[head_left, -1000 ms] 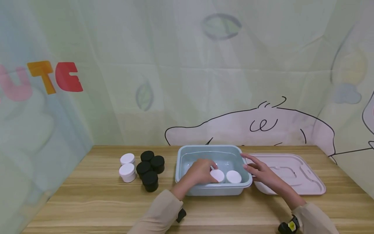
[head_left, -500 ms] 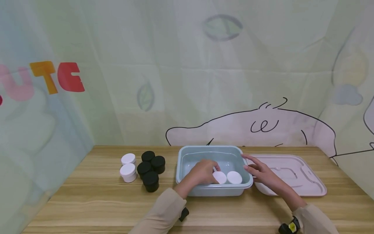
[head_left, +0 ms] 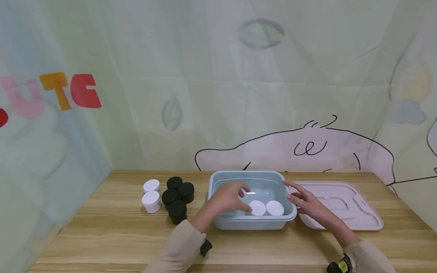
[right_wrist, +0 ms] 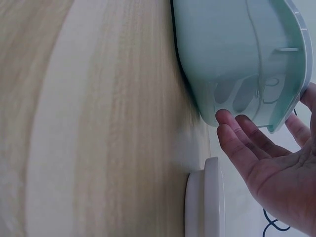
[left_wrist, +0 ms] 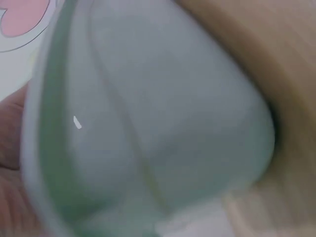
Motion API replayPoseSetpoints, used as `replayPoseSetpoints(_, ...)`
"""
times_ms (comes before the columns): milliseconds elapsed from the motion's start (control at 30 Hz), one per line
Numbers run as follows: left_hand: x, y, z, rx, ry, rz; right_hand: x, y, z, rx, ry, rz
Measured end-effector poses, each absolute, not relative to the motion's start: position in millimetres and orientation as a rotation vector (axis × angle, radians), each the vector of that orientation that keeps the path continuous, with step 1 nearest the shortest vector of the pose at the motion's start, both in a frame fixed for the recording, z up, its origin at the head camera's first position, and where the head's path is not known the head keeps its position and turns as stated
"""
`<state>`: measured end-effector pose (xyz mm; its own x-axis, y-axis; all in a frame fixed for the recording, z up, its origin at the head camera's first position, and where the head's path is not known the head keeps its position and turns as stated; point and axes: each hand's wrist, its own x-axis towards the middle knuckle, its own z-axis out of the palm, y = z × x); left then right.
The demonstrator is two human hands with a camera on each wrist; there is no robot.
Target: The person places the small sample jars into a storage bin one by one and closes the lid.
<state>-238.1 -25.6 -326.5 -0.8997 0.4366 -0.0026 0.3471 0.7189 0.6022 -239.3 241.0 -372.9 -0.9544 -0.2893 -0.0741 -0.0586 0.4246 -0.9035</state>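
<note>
A pale blue plastic tub point(head_left: 252, 224) stands on the table with two white-lidded jars side by side at its front right, one jar point(head_left: 257, 208) left of the other jar point(head_left: 275, 208). My left hand point(head_left: 225, 197) is inside the tub, fingers spread and holding nothing, its thumb close to the left jar. The left wrist view shows the tub's outer wall point(left_wrist: 197, 98), blurred, with part of that hand at the edge. At the tub's right rim rests my right hand point(head_left: 308, 204); in the right wrist view its fingers point(right_wrist: 242, 148) lie fairly straight against the wall.
Two white jars point(head_left: 151, 201) and several black jars point(head_left: 177, 211) are grouped left of the tub. A pale pink lid point(head_left: 341, 204) lies flat at the right, partly behind my right forearm. A printed cloth point(head_left: 239, 94) hangs behind the wooden table point(head_left: 259, 250).
My left hand has let go of the left white jar and drawn back leftward, its fingers opening. That jar had shifted right toward the other. The right hand stays at the rim.
</note>
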Motion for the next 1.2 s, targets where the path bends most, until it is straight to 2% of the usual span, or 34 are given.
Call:
replayPoseSetpoints(533, -213.9, -106.7, -303.9, 0.474, 2.948, 1.264, -238.8, 243.4, -373.3, -0.311, 2.468, -1.555)
replayPoseSetpoints(1200, -209.5, -211.0, -329.5, 0.231, 3.104, 1.347, -239.6, 242.0, -374.4, -0.325, 2.467, -1.552)
